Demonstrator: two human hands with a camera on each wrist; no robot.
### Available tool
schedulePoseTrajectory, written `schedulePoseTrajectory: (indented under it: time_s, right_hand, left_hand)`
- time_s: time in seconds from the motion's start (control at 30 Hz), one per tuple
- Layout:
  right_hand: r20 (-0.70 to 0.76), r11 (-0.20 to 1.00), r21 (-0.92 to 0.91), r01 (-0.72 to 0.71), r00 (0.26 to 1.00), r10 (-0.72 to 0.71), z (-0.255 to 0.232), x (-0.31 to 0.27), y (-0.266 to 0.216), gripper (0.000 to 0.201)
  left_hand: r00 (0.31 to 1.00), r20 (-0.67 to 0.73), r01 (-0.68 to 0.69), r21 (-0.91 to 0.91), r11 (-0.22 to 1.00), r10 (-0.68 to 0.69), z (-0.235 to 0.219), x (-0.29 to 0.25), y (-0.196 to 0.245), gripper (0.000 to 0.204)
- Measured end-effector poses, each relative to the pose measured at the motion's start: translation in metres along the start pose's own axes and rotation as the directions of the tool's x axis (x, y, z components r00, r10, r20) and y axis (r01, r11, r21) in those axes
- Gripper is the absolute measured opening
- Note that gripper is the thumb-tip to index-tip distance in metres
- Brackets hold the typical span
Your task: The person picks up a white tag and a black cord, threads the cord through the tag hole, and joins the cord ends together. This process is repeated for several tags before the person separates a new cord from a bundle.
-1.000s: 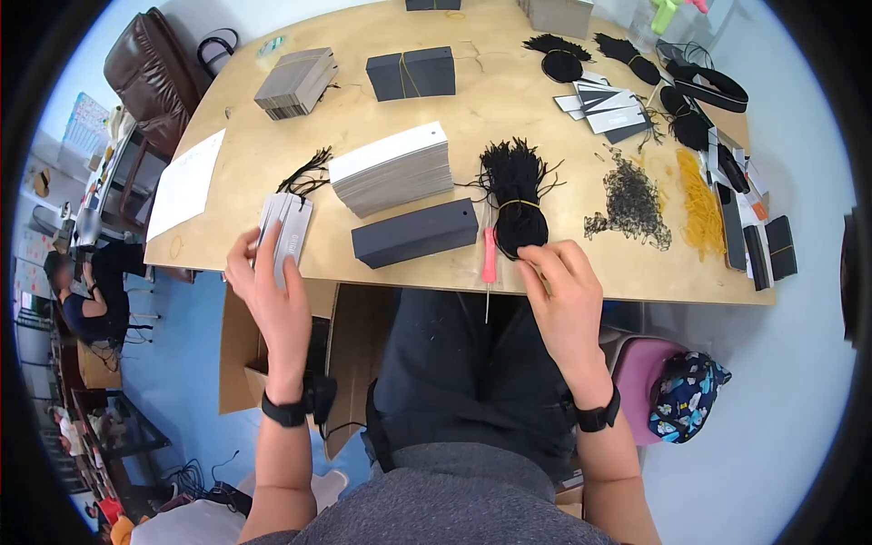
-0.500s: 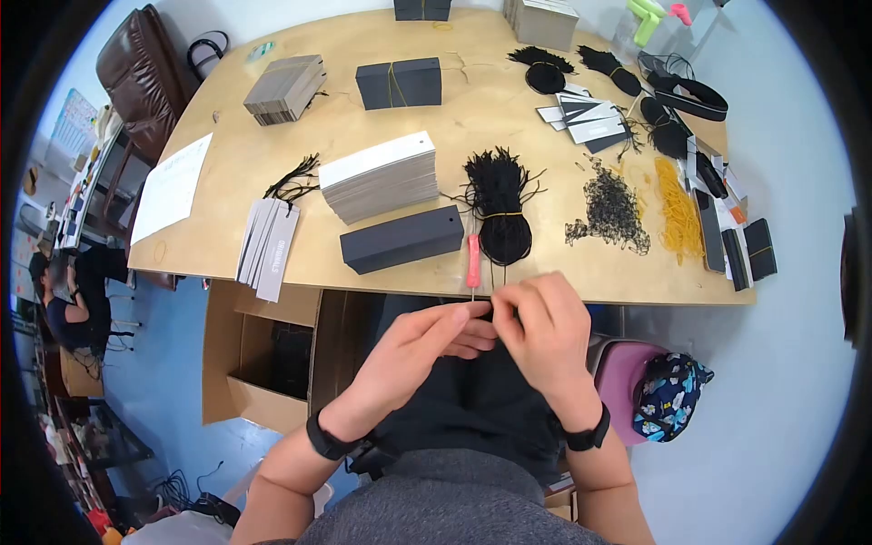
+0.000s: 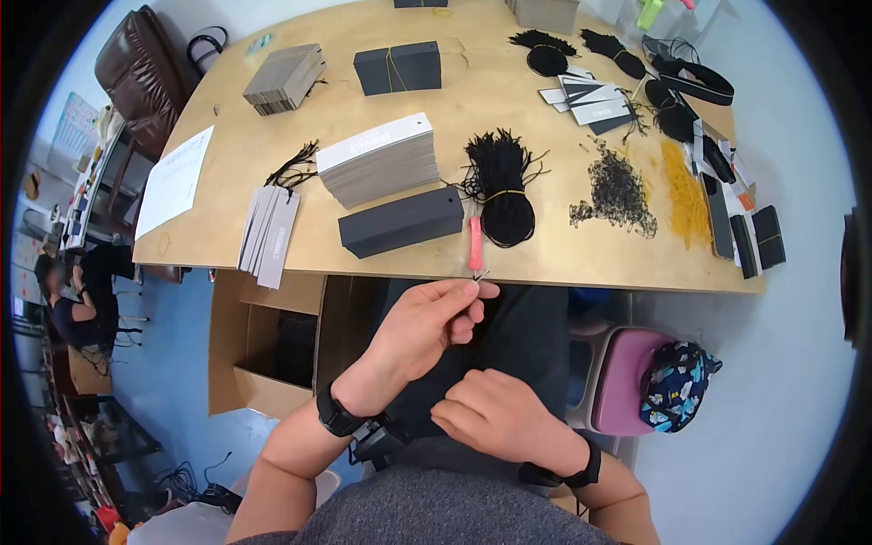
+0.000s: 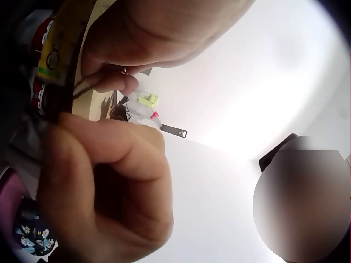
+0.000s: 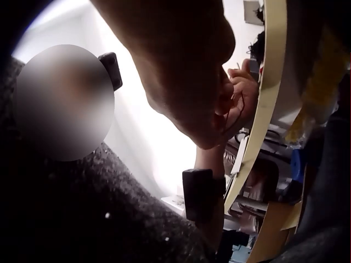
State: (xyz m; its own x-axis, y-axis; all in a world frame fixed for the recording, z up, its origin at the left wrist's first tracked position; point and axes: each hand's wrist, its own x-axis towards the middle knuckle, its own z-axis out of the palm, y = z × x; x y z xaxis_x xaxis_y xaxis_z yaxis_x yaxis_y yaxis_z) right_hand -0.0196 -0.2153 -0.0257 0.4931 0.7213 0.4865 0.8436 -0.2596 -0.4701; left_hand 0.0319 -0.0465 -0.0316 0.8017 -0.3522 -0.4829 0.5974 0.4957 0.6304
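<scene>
My left hand point(image 3: 413, 331) is at the table's front edge, thumb and forefinger pinching a thin black cord close to the metal tip of a pink-handled tool point(image 3: 475, 243). My right hand point(image 3: 504, 416) is lower, over the lap, with fingers curled. In the right wrist view, the dark cord point(image 5: 242, 104) runs between both hands. The left wrist view has the right hand point(image 4: 118, 175) pinching its other end. Above the tool lies a yellow-banded bundle of black cords point(image 3: 507, 216). Beside it stand a dark block of tags point(image 3: 400, 225) and a white stack of tags point(image 3: 377, 159).
Fanned tags with black strings point(image 3: 270, 236) lie at the table's left front edge. Toward the right are a heap of small black loops point(image 3: 618, 193) and yellow rubber bands point(image 3: 686, 195). A cardboard box point(image 3: 272, 386) stands below the table; a pink stool point(image 3: 622, 386) holds a patterned cap.
My left hand has left the fanned tags and come to the tool's tip. My right hand drew a cord from the bundle, met the left hand, then moved down toward the lap.
</scene>
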Motion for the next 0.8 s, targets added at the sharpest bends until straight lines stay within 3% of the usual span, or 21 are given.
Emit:
schedulePoseTrajectory:
  time_s: [0.07, 0.13, 0.2, 0.3, 0.4, 0.53, 0.6, 0.8]
  right_hand:
    - [-0.118, 0.988, 0.126, -0.093, 0.987, 0.108, -0.007, 0.008, 0.006, 0.02]
    - [-0.189, 0.975, 0.088, -0.202, 0.958, 0.215, -0.022, 0.009, 0.019, 0.02]
    - [-0.268, 0.918, 0.112, -0.381, 0.878, 0.397, -0.032, 0.012, 0.028, 0.02]
    - [-0.246, 0.881, 0.165, -0.444, 0.846, 0.473, -0.041, 0.019, 0.04, 0.022]
    - [-0.13, 0.815, 0.313, -0.488, 0.828, 0.546, -0.043, 0.026, 0.044, 0.02]
    - [-0.037, 0.789, 0.38, -0.483, 0.844, 0.535, -0.034, 0.021, 0.052, 0.016]
    - [-0.119, 0.779, 0.43, -0.456, 0.827, 0.55, -0.03, 0.019, 0.052, 0.01]
    - [-0.297, 0.778, 0.35, -0.522, 0.726, 0.62, -0.044, 0.007, 0.052, 0.006]
  left_hand:
    - [0.998, -0.014, -0.065, 0.099, 0.993, 0.067, 0.0, -0.003, -0.002, 0.026]
    - [0.995, -0.019, -0.092, 0.177, 0.98, 0.097, 0.002, -0.009, -0.002, 0.026]
    - [0.992, -0.016, -0.116, 0.253, 0.96, 0.125, 0.005, -0.015, -0.002, 0.025]
    - [0.98, 0.004, -0.179, 0.451, 0.874, 0.199, 0.007, -0.022, -0.001, 0.026]
    - [0.967, 0.013, -0.224, 0.527, 0.82, 0.256, 0.01, -0.027, -0.002, 0.025]
    - [0.964, 0.033, -0.239, 0.532, 0.812, 0.262, 0.006, -0.029, -0.003, 0.025]
    - [0.987, 0.012, -0.145, 0.526, 0.838, 0.163, 0.007, -0.032, 0.002, 0.026]
    - [0.974, 0.027, -0.212, 0.467, 0.859, 0.226, 0.004, -0.033, 0.002, 0.027]
